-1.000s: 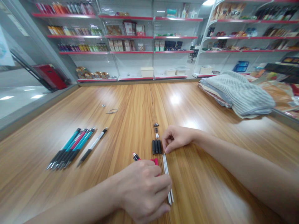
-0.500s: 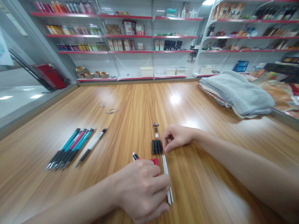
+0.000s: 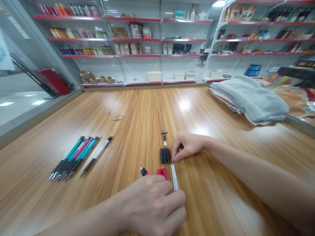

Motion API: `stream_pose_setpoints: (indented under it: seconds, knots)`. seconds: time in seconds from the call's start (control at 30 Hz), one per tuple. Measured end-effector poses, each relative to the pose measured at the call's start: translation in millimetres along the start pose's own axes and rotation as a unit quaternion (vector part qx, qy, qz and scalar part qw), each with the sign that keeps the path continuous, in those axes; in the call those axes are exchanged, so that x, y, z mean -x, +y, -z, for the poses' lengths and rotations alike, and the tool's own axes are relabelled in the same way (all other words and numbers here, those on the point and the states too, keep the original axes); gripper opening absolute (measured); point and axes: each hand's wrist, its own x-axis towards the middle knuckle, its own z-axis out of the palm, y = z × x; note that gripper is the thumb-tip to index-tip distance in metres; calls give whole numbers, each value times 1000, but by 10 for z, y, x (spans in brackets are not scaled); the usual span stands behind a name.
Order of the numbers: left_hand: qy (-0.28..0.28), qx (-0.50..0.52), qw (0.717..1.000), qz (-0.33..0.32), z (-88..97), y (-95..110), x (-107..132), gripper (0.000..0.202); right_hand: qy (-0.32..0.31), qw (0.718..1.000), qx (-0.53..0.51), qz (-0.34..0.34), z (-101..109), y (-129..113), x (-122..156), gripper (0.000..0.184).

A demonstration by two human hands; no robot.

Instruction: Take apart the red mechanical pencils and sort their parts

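Observation:
My left hand (image 3: 154, 203) is closed low over the table, knuckles up. From beneath it pokes the push-button end of a red and black pen (image 3: 143, 171), which it appears to hold; the rest is hidden. Its curled fingers cover the lower ends of the white pen refills (image 3: 175, 178). At the refills' upper tips, my right hand (image 3: 186, 146) pinches with thumb and forefinger. Red pen barrels (image 3: 162, 172) lie partly under my left hand. Farther up are black grips (image 3: 164, 155), white cone-shaped pieces (image 3: 165, 143) and small dark parts (image 3: 164, 132), lined up.
To the left lie several teal and red pens (image 3: 71, 159) side by side, with a white pen (image 3: 97, 155) apart. A thin loop (image 3: 117, 117) rests farther back. Folded cloths (image 3: 253, 98) are piled at the right. Stocked shelves (image 3: 137, 39) stand beyond the table.
My left hand has moved slightly right and toward me, and the pen end under it has shifted with it. The refills' lower ends are now covered. My right hand has barely moved.

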Motion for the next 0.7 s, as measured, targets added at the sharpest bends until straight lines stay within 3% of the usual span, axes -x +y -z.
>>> stream_pose_setpoints:
  seconds: [0.7]
  knots:
    - [2,2,1000,-4,-66,37,-2,24,2,1000,-19,5,-4,53,-8,29]
